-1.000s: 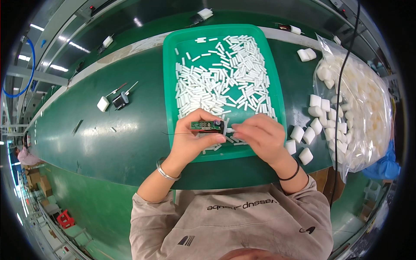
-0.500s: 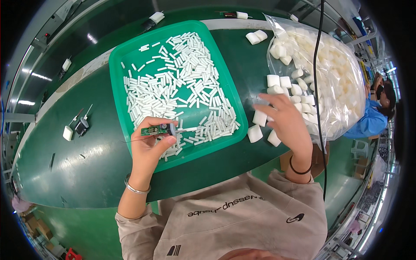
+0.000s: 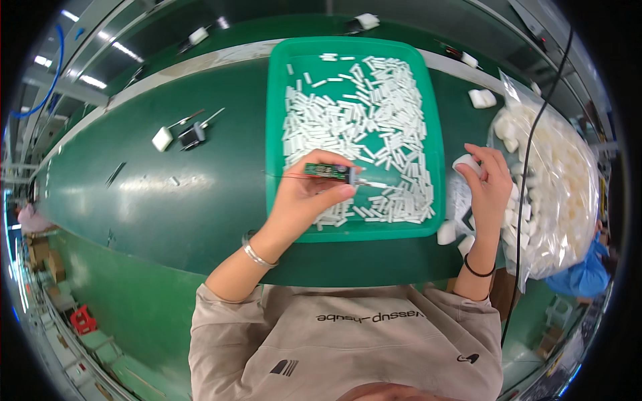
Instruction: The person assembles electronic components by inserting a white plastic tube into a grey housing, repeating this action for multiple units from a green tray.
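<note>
My left hand [image 3: 297, 204] pinches a small electronic assembly [image 3: 326, 171] between thumb and fingers. It has a green circuit board, a dark end block, thin wires trailing left and a white stick pointing right. This hand is over the front part of a green tray [image 3: 275, 87] full of short white rods [image 3: 321, 127]. Just right of the tray, my right hand [image 3: 493, 190] is closed on a soft white block [image 3: 466, 162], held between thumb and fingers. More white blocks [image 3: 447, 232] lie beneath and beside that hand.
A clear plastic bag [image 3: 562, 194] of white blocks lies at the right, with a black cable [image 3: 527, 154] hanging before it. Another assembly [image 3: 192, 136] and a white block [image 3: 162, 139] lie left of the tray. More assemblies [image 3: 361, 24] sit along the far conveyor.
My right hand has taken a white block from the pile and lifted it beside the tray. My left hand still holds the assembly. The whole view has swung left.
</note>
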The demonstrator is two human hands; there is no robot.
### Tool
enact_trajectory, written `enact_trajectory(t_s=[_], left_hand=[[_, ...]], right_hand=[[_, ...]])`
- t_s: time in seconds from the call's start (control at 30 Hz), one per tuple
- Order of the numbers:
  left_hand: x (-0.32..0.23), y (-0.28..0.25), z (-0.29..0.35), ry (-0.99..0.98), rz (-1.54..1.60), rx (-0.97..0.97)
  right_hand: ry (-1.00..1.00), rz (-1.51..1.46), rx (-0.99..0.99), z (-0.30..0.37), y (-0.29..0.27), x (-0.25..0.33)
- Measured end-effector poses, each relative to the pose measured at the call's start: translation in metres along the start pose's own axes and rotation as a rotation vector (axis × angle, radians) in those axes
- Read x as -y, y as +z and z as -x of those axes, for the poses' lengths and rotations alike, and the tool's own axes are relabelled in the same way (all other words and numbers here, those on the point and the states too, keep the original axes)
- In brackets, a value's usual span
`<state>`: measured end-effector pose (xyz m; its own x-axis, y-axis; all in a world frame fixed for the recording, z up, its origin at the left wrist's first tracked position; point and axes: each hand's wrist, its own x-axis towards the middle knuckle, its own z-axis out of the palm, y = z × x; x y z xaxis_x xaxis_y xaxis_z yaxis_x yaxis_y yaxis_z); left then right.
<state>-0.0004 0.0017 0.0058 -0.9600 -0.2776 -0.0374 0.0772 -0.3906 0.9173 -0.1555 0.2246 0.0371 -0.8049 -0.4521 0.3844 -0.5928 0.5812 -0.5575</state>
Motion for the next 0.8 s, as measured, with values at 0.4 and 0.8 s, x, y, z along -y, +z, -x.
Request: enact_trajectory(t_s=[0.4,0.8], left_hand=[[-0.003,-0.001,0.009,0.080,0.022,0.003],[-0.001,-0.001,0.006,0.095,0.066,0.009]], right_hand=[[0.260,-1.290,0.298,0.025,0.079,0.072],[0.236,-1.115,0.383,0.033,0.075,0.062]])
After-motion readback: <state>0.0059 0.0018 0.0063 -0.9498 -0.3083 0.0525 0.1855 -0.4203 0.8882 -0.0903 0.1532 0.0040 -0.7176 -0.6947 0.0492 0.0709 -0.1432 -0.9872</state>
